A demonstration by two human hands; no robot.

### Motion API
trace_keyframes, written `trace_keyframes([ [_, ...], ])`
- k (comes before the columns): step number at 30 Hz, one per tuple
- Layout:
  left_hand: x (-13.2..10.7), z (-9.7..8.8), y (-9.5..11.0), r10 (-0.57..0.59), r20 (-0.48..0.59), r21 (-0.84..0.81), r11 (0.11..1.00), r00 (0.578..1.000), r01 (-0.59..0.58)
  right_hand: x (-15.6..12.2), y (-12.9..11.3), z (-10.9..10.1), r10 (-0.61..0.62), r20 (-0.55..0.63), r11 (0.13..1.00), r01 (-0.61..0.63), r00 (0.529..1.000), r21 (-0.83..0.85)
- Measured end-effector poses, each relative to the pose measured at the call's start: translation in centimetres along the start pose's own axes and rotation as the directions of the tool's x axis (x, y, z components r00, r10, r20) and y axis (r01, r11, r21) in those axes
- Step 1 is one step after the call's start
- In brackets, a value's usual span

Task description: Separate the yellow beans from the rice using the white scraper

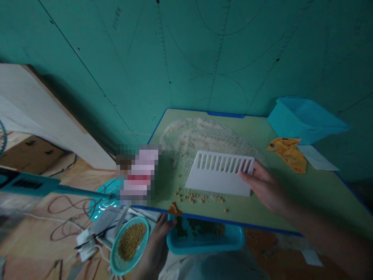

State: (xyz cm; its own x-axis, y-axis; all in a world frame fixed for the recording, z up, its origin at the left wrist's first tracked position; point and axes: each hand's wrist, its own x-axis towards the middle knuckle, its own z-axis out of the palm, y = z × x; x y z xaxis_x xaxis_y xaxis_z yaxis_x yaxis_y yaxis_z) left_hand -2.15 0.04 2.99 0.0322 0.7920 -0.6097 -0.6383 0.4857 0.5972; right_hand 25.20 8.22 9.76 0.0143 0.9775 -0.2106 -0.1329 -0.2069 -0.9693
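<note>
Gripping the slotted panel (218, 184), the right hand (265, 187) is partly hidden.

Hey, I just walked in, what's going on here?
A person's right hand holds a white slotted board over a green tabletop, while the left hand grips the left end of a blue tub at the near edge. Small tan pieces lie in front of the board; behind it spread white grains with more tan pieces mixed in.

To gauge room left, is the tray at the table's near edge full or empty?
Neither; the tray is partly filled. Bits lie scattered inside, with blue floor showing between them. Their depth I cannot tell.
</note>
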Motion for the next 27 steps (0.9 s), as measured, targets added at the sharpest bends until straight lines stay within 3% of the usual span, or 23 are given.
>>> trace_keyframes([
  [8,-0.1,0.7,0.0,0.068,-0.014,0.018,0.998,0.998,-0.068,-1.2,-1.0,-0.1,0.036,-0.045,0.998,-0.034,0.998,0.05],
  [13,0.2,0.3,-0.9,0.022,0.06,-0.007,1.0,0.998,-0.021,-2.2,-2.1,-0.8,0.086,-0.144,0.996,-0.083,0.986,0.024],
  [19,0.4,-0.1,-1.8,-0.089,0.115,0.014,0.996,0.989,0.088,-3.9,-2.3,-4.1,0.103,-0.341,0.994,-0.09,0.934,0.056],
  [23,0.3,0.9,-1.4,-0.137,0.133,0.014,0.991,0.982,0.136,-4.8,-1.4,-6.6,0.176,-0.354,0.984,-0.16,0.919,0.075],
  [27,0.4,1.4,-1.2,-0.132,0.131,0.043,0.991,0.983,0.127,-5.3,-1.4,-6.9,0.187,-0.343,0.982,-0.178,0.921,0.057],
])
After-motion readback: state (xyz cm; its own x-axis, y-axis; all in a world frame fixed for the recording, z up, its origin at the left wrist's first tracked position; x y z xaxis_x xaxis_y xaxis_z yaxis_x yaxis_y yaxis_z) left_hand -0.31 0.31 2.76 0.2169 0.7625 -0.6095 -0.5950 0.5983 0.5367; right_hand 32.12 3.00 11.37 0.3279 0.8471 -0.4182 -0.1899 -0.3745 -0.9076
